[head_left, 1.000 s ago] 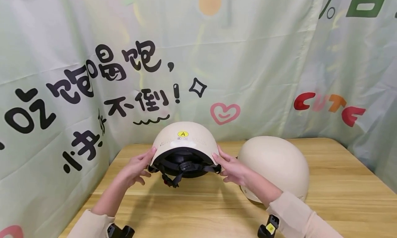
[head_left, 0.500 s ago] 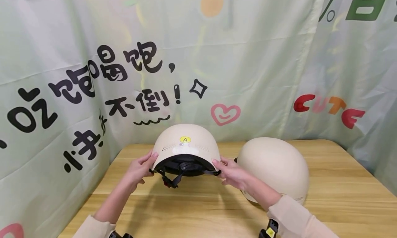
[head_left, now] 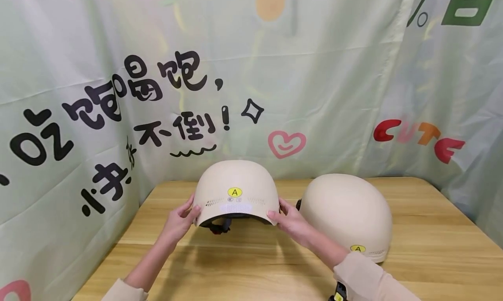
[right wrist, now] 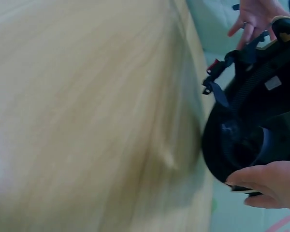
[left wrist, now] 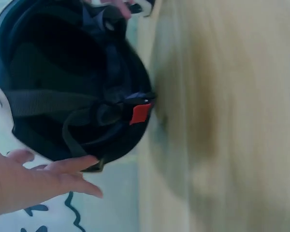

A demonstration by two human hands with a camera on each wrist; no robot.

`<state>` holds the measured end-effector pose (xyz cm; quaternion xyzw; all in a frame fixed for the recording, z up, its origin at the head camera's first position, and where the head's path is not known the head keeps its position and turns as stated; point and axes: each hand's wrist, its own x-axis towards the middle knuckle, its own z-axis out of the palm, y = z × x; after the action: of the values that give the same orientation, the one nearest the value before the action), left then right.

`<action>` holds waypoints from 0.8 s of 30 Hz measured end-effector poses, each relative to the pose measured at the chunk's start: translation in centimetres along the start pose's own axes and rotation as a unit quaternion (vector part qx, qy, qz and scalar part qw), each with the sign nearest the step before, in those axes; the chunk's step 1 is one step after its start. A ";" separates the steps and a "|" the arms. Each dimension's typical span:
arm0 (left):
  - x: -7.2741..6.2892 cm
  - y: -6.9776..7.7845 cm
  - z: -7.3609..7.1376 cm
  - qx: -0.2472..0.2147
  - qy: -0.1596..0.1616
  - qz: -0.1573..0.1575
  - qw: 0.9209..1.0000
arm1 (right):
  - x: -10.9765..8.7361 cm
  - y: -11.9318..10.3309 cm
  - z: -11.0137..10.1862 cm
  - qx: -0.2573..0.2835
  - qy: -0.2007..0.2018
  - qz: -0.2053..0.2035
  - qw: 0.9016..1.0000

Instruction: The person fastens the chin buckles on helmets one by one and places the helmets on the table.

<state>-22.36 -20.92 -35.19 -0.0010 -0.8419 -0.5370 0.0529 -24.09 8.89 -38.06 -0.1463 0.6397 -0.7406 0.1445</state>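
Observation:
Between my two hands is a cream helmet with a yellow "A" sticker, its open underside facing down and toward me. My left hand grips its left rim, thumb on the outer shell. On the right rim, my right hand holds it the same way. The left wrist view shows the black lining and a chin strap with a red buckle. Strap ends dangle from the rim in the right wrist view. The helmet hangs over the table, casting a shadow there.
A second cream helmet rests dome-up on the wooden table, close to my right forearm. A printed curtain stands behind the table and along its left side.
The held helmet has sunk slightly and tipped, its top turning toward me, so the black inside is now mostly hidden in the head view. Both hands keep their hold.

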 end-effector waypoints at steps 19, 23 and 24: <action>-0.1 -4.9 2.1 -0.067 0.066 0.056 0.994 | 0.4 3.8 1.6 -0.061 0.035 -0.037 0.997; -0.2 -5.4 2.1 -0.060 0.047 0.061 0.995 | 0.7 4.0 1.9 -0.087 0.038 -0.048 0.994; -0.2 -5.6 2.0 -0.058 0.042 0.066 0.995 | 0.7 4.1 2.0 -0.093 0.039 -0.052 0.994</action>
<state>-22.65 -21.41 -41.09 -0.0373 -0.8043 -0.5799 0.1239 -23.85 6.25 -41.78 -0.1634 0.7026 -0.6894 0.0664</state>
